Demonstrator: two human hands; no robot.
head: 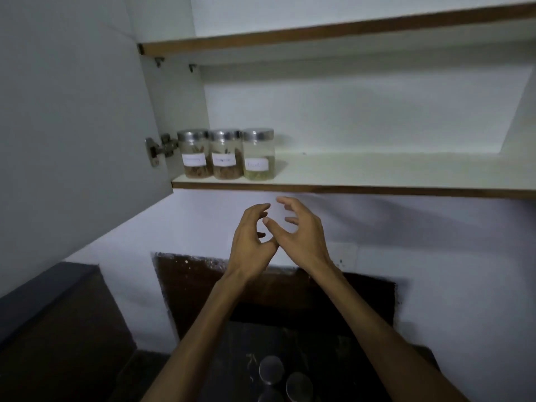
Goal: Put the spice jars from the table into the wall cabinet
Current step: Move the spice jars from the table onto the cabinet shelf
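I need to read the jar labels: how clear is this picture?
Head view: dim and soft; the labels on the three jars are blurred beyond reading, the shelf edges bow from wide-angle distortion, and both hands are slightly smeared.

3 jars [226, 154] on cabinet shelf [377, 172], both hands [252, 242] empty below.

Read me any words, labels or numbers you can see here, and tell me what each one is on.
Nothing reads clearly.
Left jar on the cabinet shelf: white label, writing too blurred to read.
Middle jar: white label, writing too blurred.
Right jar: white label, faint writing, unreadable.
Jar lids on the table: no text visible.
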